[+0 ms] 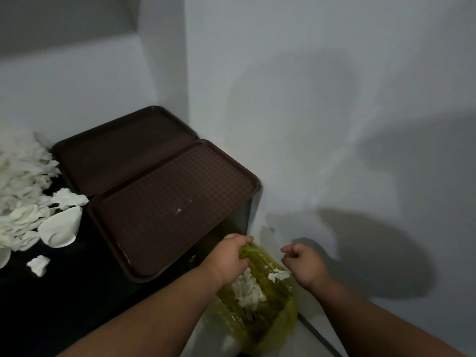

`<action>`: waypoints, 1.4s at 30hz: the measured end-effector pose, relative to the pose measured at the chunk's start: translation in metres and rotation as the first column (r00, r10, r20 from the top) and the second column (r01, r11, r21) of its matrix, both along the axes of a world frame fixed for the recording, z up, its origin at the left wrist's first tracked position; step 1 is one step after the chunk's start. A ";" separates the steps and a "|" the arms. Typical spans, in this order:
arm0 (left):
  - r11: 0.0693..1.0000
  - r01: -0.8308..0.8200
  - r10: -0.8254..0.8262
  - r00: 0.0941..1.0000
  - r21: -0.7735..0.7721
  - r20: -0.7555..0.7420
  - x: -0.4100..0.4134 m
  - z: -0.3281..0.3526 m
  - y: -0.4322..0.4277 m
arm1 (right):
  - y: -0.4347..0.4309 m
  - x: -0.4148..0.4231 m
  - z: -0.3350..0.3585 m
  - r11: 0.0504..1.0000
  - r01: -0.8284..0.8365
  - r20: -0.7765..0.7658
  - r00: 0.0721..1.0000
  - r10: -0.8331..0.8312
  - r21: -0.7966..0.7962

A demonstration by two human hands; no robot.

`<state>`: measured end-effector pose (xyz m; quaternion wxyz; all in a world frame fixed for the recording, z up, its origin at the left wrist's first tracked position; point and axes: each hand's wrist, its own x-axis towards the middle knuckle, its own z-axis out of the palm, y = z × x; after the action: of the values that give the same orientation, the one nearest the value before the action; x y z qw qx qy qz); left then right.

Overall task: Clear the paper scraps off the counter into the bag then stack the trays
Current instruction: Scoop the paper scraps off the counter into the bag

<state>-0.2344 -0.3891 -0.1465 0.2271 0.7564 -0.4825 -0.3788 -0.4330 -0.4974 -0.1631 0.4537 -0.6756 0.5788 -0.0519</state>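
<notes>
The head view looks down at the right end of a black tabletop (pixel 77 292) that stands against a pale wall (pixel 309 99). The picture is dim.

Two dark brown trays lie side by side on the tabletop, not stacked. The near tray (pixel 154 215) reaches the right end of the tabletop, and it carries a small white crumb (pixel 179 210). The far tray (pixel 121 153) lies behind it, in the corner of the wall. Their long edges meet; I cannot tell if one edge lies over the other.

At the left of the trays there is a big heap of white paper scraps (pixel 23 191) on the tabletop, just beside the far tray. One single scrap (pixel 38 265) lies apart from the heap, nearer to the person.

A yellow-green bag (pixel 286 313) hangs below the right end of the tabletop, between the tabletop and the wall. Some white scraps in the bag (pixel 247 287) are visible through its open mouth.

The left hand (pixel 231 256) is at the far rim of the bag, with the fingers curled around the plastic. The right hand (pixel 304 264) is just beside the right rim, with the fingers curled in. It is not clear if it has hold of the thin rim or of nothing.
</notes>
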 end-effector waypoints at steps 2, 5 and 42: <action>1.000 -0.014 0.014 1.000 -0.015 0.015 0.006 0.010 0.012 | 0.007 0.007 0.006 1.000 -0.013 -0.003 1.000 0.013 -0.016; 0.998 -0.033 0.036 0.998 -0.059 0.052 0.020 0.029 0.032 | 0.020 0.022 0.019 0.999 -0.024 0.005 1.000 0.024 -0.043; 0.578 -0.815 0.772 0.533 -0.033 0.346 0.277 0.055 0.475 | 0.303 0.386 0.090 0.674 -0.695 0.029 0.691 0.722 -0.250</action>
<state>0.0423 0.0859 -0.0912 0.2415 0.9567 -0.0895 -0.1358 -0.0469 -0.1941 -0.0736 0.3959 -0.8882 0.2319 0.0225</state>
